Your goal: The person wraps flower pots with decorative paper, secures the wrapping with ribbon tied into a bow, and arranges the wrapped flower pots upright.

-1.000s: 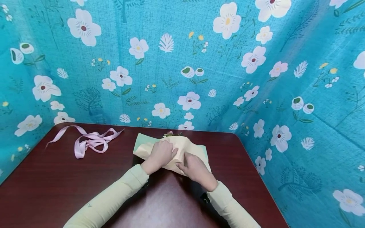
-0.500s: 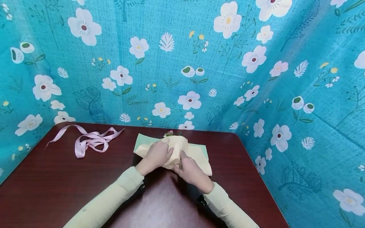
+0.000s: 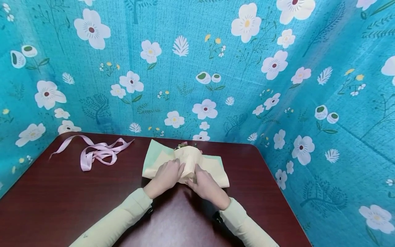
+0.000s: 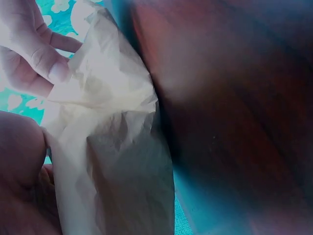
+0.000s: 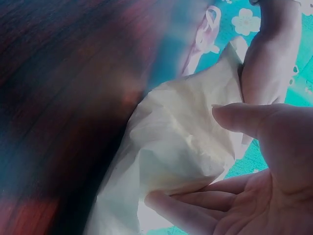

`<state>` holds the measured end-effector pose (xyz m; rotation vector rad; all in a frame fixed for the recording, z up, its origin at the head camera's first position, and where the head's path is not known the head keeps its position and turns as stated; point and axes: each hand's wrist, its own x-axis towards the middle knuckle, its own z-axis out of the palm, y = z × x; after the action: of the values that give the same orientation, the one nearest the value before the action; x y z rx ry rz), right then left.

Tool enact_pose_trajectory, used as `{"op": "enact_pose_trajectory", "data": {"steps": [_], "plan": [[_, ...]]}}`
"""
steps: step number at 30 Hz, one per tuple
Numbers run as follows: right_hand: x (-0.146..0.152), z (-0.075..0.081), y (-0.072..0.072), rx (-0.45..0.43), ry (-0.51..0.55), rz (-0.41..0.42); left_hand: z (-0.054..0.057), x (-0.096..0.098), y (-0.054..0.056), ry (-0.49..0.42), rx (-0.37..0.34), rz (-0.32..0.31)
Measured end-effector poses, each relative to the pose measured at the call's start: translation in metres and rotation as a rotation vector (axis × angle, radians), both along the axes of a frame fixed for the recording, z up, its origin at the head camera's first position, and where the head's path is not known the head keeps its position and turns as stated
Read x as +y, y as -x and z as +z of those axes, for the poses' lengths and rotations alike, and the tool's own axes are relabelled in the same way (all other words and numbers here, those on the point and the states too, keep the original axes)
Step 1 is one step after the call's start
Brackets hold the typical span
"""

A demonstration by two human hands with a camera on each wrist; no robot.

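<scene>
Cream wrapping paper (image 3: 192, 157) with pale green edges is gathered around a small bunch of flowers (image 3: 182, 145), whose pink and green tops peek over its far edge in the head view. My left hand (image 3: 166, 175) grips the paper left of the middle fold. On the other side of that fold, my right hand (image 3: 206, 185) holds it, thumb and fingers around the gathered lower end. In the right wrist view the crumpled paper (image 5: 181, 132) lies between the right thumb and fingers. The left wrist view shows creased paper (image 4: 117, 156) beside both hands. The stems are hidden.
A loose pink ribbon (image 3: 100, 154) lies in loops at the back left of the dark red-brown table (image 3: 61, 199). Blue flowered cloth (image 3: 185, 79) hangs behind the table and along its right side.
My left hand has slid down and left along the paper, and the left green corner now stands higher and wider. The right hand has shifted slightly left. The ribbon has stayed put.
</scene>
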<state>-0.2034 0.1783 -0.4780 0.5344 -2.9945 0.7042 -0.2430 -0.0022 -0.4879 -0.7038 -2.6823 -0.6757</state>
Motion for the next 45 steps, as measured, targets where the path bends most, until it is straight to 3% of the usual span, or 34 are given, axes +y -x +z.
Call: {"op": "enact_pose_trajectory", "data": {"steps": [8,15,21,33,40,45], "plan": [[-0.003,0.001,0.000,0.027,-0.029,-0.003,-0.004,-0.003,-0.002,-0.011,0.032,-0.027],[-0.006,0.002,-0.002,0.059,-0.045,-0.007,-0.007,-0.005,-0.005,0.020,0.049,0.001],[-0.005,0.001,-0.001,0.050,-0.030,-0.003,-0.008,-0.004,-0.007,0.017,0.073,-0.010],[0.009,0.009,0.007,-0.112,0.141,0.057,-0.001,-0.002,-0.005,0.013,-0.067,-0.034],[0.008,0.014,0.015,-0.075,0.103,-0.040,0.006,-0.009,-0.001,-0.015,-0.183,-0.156],[0.000,0.020,0.020,-0.053,0.082,-0.124,0.009,-0.021,0.001,-0.029,-0.288,-0.193]]}}
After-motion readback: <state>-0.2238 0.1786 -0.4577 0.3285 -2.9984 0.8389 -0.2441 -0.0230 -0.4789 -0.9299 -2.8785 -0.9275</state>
